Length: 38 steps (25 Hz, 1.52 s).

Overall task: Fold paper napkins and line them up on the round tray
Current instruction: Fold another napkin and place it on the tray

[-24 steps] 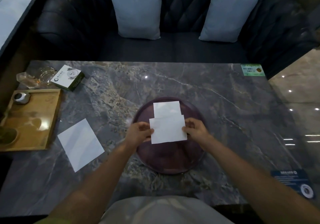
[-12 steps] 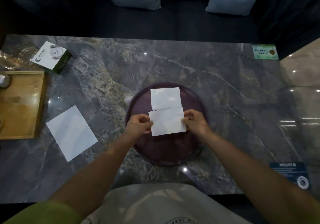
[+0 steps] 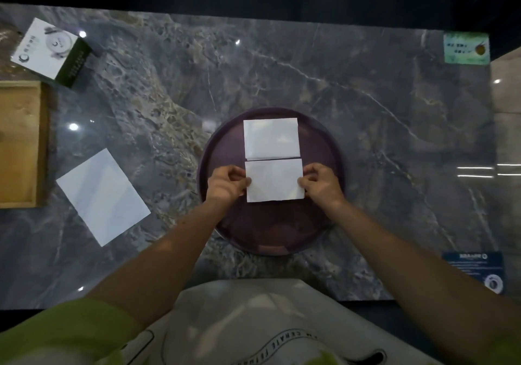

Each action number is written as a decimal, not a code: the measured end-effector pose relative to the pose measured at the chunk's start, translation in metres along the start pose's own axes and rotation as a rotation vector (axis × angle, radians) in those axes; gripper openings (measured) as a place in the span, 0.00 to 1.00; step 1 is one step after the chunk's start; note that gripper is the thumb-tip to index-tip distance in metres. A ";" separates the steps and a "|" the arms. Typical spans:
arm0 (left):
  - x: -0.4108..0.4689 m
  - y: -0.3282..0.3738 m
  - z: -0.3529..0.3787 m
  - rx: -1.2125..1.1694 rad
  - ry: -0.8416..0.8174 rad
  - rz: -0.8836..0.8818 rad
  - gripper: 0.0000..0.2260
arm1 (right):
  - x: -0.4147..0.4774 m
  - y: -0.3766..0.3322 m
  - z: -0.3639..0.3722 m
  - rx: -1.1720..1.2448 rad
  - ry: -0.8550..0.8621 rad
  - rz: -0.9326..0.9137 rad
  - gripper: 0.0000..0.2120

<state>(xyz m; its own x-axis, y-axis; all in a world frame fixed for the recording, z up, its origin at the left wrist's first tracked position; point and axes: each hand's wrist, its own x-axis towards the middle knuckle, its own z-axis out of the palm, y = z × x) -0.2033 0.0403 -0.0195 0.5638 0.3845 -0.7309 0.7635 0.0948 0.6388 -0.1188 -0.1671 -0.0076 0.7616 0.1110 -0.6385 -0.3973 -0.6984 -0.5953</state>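
Head camera, looking down at a marble table: a round purple tray (image 3: 222, 218) holds two folded white napkins. The far napkin (image 3: 271, 138) lies flat; the near napkin (image 3: 275, 180) sits just below it, edges almost touching, long axes both running left to right. The left hand (image 3: 227, 185) pinches the near napkin's left edge, the right hand (image 3: 321, 185) its right edge — so it lies directly between them. An unfolded napkin (image 3: 103, 196) waits on the table, well left of the tray, nearer the left hand.

White napkins (image 3: 275, 179), purple tray (image 3: 222, 144), grey-veined table (image 3: 366, 110)
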 end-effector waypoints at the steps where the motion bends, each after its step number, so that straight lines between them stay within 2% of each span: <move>1: 0.002 -0.001 0.002 0.008 0.007 -0.004 0.11 | 0.001 -0.001 0.000 -0.013 0.007 0.003 0.06; 29: 0.008 -0.003 0.016 0.165 0.117 0.016 0.07 | 0.005 0.000 0.009 -0.138 0.121 -0.116 0.06; 34: 0.003 0.000 0.016 0.195 0.127 0.049 0.08 | 0.004 0.004 0.011 -0.159 0.133 -0.149 0.10; 38: 0.000 -0.004 0.017 0.195 0.145 0.105 0.10 | -0.003 0.012 0.013 -0.299 0.190 -0.230 0.18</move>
<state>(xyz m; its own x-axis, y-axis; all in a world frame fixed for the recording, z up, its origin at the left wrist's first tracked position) -0.2012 0.0247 -0.0265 0.6029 0.5119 -0.6120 0.7574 -0.1260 0.6407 -0.1319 -0.1666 -0.0191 0.9052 0.1745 -0.3876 -0.0617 -0.8482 -0.5260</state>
